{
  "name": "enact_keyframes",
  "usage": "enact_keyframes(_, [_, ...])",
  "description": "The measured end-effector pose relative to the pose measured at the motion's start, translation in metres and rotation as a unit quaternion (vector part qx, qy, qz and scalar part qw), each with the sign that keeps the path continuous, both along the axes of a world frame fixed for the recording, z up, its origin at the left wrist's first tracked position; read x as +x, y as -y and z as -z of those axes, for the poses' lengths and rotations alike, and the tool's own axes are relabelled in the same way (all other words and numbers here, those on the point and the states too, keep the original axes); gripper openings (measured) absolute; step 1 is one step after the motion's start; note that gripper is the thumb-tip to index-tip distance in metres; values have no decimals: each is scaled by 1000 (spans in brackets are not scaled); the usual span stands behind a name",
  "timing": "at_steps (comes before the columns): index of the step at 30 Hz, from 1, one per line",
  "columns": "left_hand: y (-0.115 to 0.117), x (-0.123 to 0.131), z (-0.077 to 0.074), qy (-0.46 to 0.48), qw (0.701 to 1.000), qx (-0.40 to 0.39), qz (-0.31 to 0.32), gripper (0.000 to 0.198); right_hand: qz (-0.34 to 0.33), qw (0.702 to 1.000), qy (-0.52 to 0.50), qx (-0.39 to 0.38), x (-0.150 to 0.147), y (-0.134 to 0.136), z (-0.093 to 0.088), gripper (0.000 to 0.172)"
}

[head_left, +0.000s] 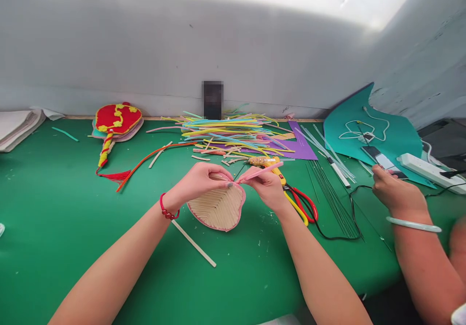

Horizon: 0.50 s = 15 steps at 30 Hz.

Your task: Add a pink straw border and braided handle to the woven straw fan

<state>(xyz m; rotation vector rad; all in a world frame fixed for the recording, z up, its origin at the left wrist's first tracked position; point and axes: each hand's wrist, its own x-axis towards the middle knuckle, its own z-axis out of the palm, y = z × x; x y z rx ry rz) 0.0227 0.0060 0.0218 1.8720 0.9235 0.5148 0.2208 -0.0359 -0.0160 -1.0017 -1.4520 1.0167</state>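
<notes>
Two bare hands meet at the middle of a green table [54,247], working on a small cream panel [214,208] of ridged strips laid in a chevron, its edge trimmed in pink. The left hand [198,183] pinches the panel's upper edge between thumb and fingers. The right hand [267,187], just beside it, has thumb and fingers pressed together on a thin pink strip [268,168], whose free end sticks out up and to the right. Whether the panel's lower edge touches the table cannot be told. A loose cream strip [194,244] lies below the left wrist. Beyond the hands, a heap of coloured strips [233,133] reaches toward the table's back edge, which meets a pale wall [145,48]. Close on the right, red-and-yellow-handled pliers [310,206] lie near the right forearm, with thin dark rods [333,203] past them. Farther right, another person's hand [400,199] holds a phone [382,162]. A broad stretch of green tabletop spreads left of the left arm, up to a red and yellow fan [116,119]; the near edge shows at lower right.
</notes>
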Motion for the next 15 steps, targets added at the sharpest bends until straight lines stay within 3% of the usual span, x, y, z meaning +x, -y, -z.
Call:
enact_keyframes(8, [5, 2, 0, -26, 999, 44, -14, 19, -27, 990, 95, 98, 4, 1, 4, 18])
enact_keyframes(15, [6, 2, 0, -12, 1000, 24, -6, 20, 52, 963, 203, 169, -4, 4, 1, 12])
